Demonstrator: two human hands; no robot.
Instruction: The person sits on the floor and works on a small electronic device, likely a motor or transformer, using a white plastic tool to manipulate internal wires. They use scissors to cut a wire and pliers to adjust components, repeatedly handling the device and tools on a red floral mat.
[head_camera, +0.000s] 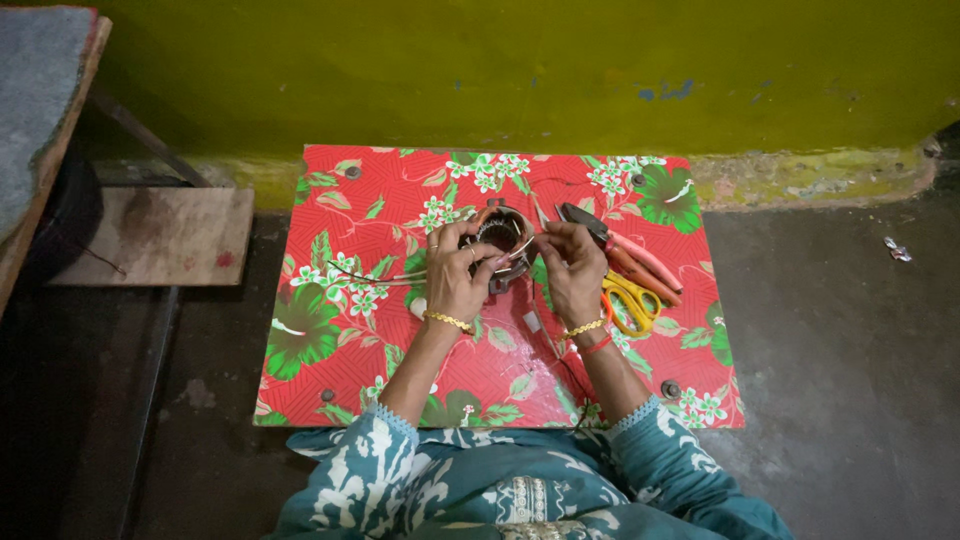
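Observation:
My left hand (455, 275) grips a small round metal motor stator with copper windings (503, 232), holding it upright on a red floral board (330, 350). My right hand (572, 265) sits right beside the stator and pinches a thin wire or strip near its rim. Thin pale sticks (370, 277) stick out to the left from under my left hand. Both wrists wear gold bangles.
Red-handled pliers (625, 255) and yellow-handled scissors (632, 302) lie just right of my right hand. A wooden plank (160, 235) lies on the dark floor to the left. A yellow-green wall (520, 70) runs behind the board.

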